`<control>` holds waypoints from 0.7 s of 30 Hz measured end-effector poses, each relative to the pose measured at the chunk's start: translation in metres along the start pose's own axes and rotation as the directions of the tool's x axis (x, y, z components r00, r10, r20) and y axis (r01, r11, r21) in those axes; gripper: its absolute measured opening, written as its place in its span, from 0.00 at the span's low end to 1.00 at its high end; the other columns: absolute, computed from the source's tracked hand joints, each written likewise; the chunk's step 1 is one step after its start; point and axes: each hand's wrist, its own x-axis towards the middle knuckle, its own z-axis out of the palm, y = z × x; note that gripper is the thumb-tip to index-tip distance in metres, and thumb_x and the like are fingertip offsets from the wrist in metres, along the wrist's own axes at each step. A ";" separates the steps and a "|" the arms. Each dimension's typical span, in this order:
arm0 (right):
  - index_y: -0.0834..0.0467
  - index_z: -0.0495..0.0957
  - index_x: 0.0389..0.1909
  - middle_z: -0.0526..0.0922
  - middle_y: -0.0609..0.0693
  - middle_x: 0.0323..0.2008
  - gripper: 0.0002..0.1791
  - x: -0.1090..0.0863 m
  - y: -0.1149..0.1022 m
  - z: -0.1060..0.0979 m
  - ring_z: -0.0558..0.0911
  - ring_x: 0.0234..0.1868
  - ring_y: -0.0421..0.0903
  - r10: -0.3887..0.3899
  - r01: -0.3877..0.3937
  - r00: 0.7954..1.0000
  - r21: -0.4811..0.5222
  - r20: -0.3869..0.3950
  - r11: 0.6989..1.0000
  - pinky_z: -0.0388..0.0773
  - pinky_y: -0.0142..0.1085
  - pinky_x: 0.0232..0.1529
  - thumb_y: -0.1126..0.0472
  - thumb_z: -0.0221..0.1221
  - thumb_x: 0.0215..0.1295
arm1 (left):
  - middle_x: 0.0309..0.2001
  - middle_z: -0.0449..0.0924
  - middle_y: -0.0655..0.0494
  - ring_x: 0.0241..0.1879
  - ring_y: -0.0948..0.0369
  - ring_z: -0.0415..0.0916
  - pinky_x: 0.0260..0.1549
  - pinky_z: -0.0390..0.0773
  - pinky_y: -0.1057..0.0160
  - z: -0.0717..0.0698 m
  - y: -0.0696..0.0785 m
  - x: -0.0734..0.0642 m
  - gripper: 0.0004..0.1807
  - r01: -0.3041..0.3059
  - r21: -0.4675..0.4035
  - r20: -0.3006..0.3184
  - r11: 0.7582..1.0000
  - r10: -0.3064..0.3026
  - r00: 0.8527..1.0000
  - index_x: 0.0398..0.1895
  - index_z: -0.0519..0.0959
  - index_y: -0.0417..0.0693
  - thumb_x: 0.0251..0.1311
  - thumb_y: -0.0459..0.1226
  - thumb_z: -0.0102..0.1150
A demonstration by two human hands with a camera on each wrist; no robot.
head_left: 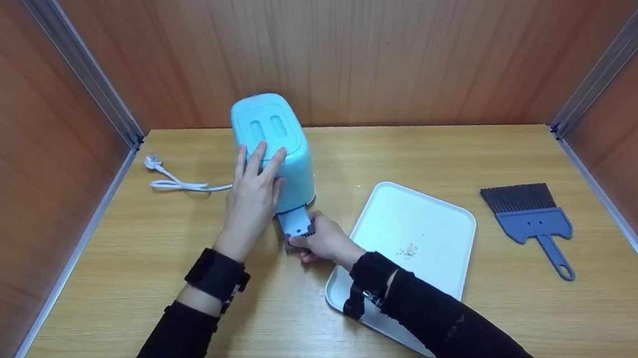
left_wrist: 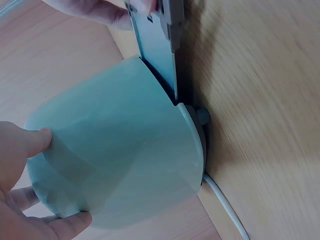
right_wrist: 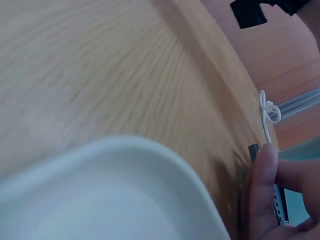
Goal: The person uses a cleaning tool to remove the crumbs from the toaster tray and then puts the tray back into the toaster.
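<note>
A light blue toaster (head_left: pixel 297 172) with two slots in its top stands at the back, left of the middle. My left hand (head_left: pixel 253 197) rests on its near upper part, fingers spread and nearly straight; in the left wrist view the left hand (left_wrist: pixel 25 185) touches the toaster's top end. From the toaster's lower near end a crumb tray (head_left: pixel 293 220) sticks partway out, its inner end hidden inside. My right hand (head_left: pixel 323 238) pinches the tray's dark grey outer end between thumb and fingers. Close up, the right hand (right_wrist: pixel 265 200) partly covers that end.
A white serving tray (head_left: pixel 383 223) with a small pile of crumbs (head_left: pixel 408 251) lies under my right forearm. Farther right is a blue-grey brush (head_left: pixel 535 222) with dark bristles. The toaster's white cord (head_left: pixel 184 185) lies bundled at left. Wooden panels (head_left: pixel 361 53) enclose the table.
</note>
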 end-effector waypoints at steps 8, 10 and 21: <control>0.52 0.61 0.79 0.85 0.55 0.42 0.41 0.009 0.000 -0.006 0.84 0.25 0.47 -0.031 0.010 0.997 -0.296 -0.067 0.955 0.82 0.36 0.24 0.43 0.67 0.74 | 0.83 0.59 0.40 0.84 0.32 0.50 0.69 0.75 0.32 0.000 -0.001 0.000 0.30 -0.012 0.019 -0.001 1.000 0.012 1.000 0.81 0.68 0.62 0.80 0.43 0.59; 0.51 0.59 0.82 0.86 0.56 0.49 0.43 0.009 0.001 -0.007 0.87 0.33 0.49 -0.053 0.022 0.996 -0.353 -0.077 0.935 0.86 0.40 0.33 0.40 0.65 0.75 | 0.83 0.60 0.39 0.84 0.32 0.51 0.69 0.75 0.32 0.000 -0.001 0.000 0.30 -0.016 0.025 -0.004 1.000 0.016 1.000 0.81 0.68 0.62 0.80 0.43 0.59; 0.58 0.61 0.79 0.79 0.61 0.68 0.40 0.012 0.001 -0.009 0.85 0.59 0.54 -0.148 0.102 0.986 -0.430 -0.076 0.897 0.85 0.49 0.61 0.42 0.63 0.78 | 0.82 0.61 0.39 0.83 0.32 0.51 0.68 0.76 0.31 0.001 -0.001 0.000 0.29 -0.028 0.023 -0.030 0.999 0.028 0.999 0.81 0.69 0.61 0.80 0.42 0.59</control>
